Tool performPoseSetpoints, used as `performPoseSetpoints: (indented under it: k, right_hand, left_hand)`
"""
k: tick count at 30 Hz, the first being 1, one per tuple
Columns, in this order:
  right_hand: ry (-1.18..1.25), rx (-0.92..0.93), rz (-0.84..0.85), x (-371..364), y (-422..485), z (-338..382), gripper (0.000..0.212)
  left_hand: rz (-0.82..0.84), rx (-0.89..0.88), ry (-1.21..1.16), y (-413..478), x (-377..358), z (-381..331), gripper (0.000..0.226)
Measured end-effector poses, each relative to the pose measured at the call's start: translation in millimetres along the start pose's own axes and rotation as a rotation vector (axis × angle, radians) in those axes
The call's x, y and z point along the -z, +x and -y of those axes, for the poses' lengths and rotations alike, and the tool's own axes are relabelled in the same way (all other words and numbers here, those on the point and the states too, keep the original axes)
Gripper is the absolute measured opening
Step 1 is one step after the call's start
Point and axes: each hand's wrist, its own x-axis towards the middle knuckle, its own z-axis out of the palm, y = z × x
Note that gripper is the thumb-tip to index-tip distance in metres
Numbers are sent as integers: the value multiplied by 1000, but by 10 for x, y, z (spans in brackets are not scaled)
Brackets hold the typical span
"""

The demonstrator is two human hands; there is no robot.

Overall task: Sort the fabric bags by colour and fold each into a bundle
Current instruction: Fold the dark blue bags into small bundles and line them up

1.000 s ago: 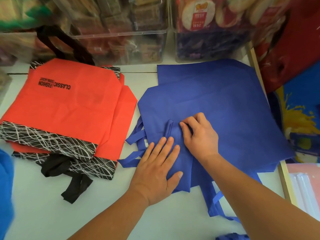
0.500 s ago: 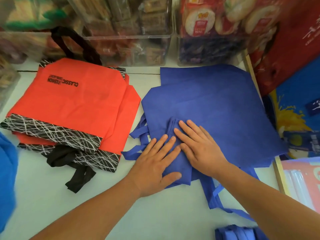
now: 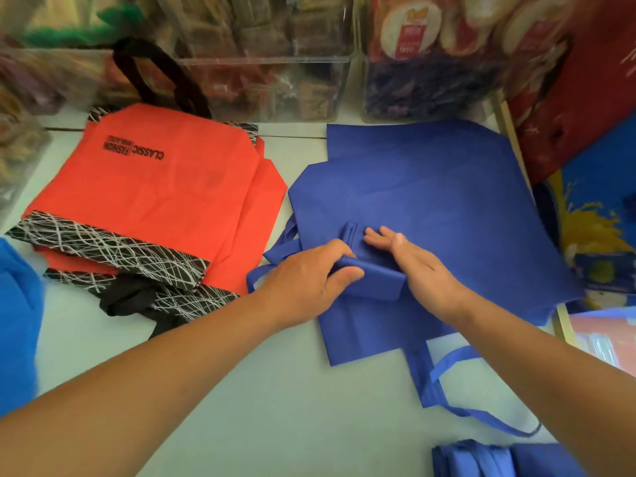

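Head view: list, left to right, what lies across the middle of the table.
Bright blue cloth → orange bags → left hand → folded blue bundle → right hand → yellow-and-blue printed pack.

Royal-blue bags (image 3: 430,201); orange bags (image 3: 155,194), black trim with white scribble lines.

Illumination: even, diffuse, moderately bright; no source in view. Shadows: soft and faint, with a thin one on the pale grey-green table top (image 3: 241,425) beside the orange non-woven fabric bag (image 3: 155,201).

Glare: only a weak sheen on the clear plastic storage bins (image 3: 268,80) at the back.

Focus: centre sharp. The orange bag's black lettering is legible, and the creases of the dark blue non-woven fabric bag (image 3: 430,208) are crisp. The bins, the red printed carton (image 3: 585,98) and the bright blue cloth (image 3: 17,321) at the left edge are smeared.

Distortion: wide-angle stretch enlarges the bare forearms (image 3: 155,366) toward the lower corners.
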Motion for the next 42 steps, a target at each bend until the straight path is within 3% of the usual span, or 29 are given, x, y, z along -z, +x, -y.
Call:
performPoseSetpoints:
  k: [2, 5, 10, 16, 20, 25, 27, 29, 32, 33, 35, 37, 38, 42]
  right_hand:
    - [188, -88, 13, 50, -20, 122, 63]
    - [255, -60, -17, 12, -34, 162, 64]
    - [101, 23, -175, -116, 77, 20, 47]
    - [-244, 172, -505, -173, 427, -149, 13]
    - [-294, 230, -539, -191, 532, -274, 17]
    - [-321, 235, -542, -178, 599, -269, 23]
    - [-349, 228, -537, -174, 594, -261, 23]
    - [-364, 211, -531, -176, 585, -252, 18]
    - [-369, 204, -531, -178, 588, -247, 14]
    - [-371, 206, -526, -178, 590, -239, 14]
    - [-352, 197, -508, -166, 587, -219, 12]
    - [-301, 190, -498, -136, 567, -175, 10]
    - [-269, 189, -498, -118, 551, -156, 8]
    - [-80, 69, -510, -76, 505, -106, 10]
  left_hand:
    - [-17, 49, -28, 142, 2, -34, 38]
    - [-30, 128, -63, 329, -71, -64, 29]
    - [-26, 127, -3, 587, -71, -23, 35]
    - [-39, 234, 25, 817, -59, -18, 35]
    - [-64, 229, 48, 851, -77, -2, 34]
    - [224, 144, 88, 833, 425, 128, 49]
    - [281, 125, 85, 826, 665, 221, 37]
    - [60, 135, 79, 821, 866, 222, 19]
    - [-586, 57, 104, 766, 899, -96, 34]
    - [-668, -50, 145, 729, 827, -270, 34]
    - [-466, -345, 245, 631, 504, -410, 27]
    - [-184, -466, 488, 536, 150, -227, 28]
    - [-121, -413, 558, 508, 37, -78, 37]
    - [-79, -173, 415, 453, -154, 226, 59]
